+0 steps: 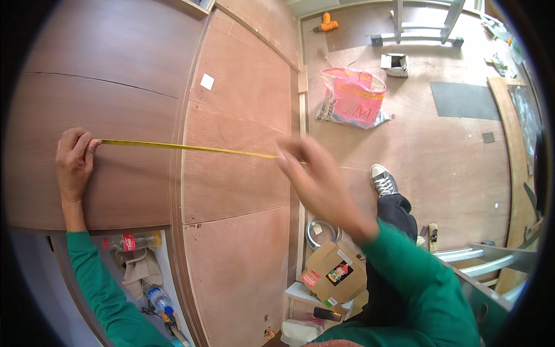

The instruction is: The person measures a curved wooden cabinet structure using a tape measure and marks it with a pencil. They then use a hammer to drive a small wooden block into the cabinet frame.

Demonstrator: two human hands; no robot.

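A yellow tape measure blade [191,148] is stretched nearly level across a brown wood panel [127,191] and the lighter plywood board [237,185] beside it. At the far left my left hand [75,159] pinches one end of the blade against the brown panel. My right hand [315,179], smeared by motion, is closed around the blade near the right edge of the plywood. Its fingers hide part of the blade, and a tape case cannot be made out. A small white square [207,81] lies on the plywood above the tape.
An open compartment at lower left holds a bottle [130,242] and gloves [141,269]. A cardboard box [335,273] and a metal coil [322,232] sit below my right arm. A pink bag [354,97], an orange drill [328,23] and ladders [422,39] stand on the floor.
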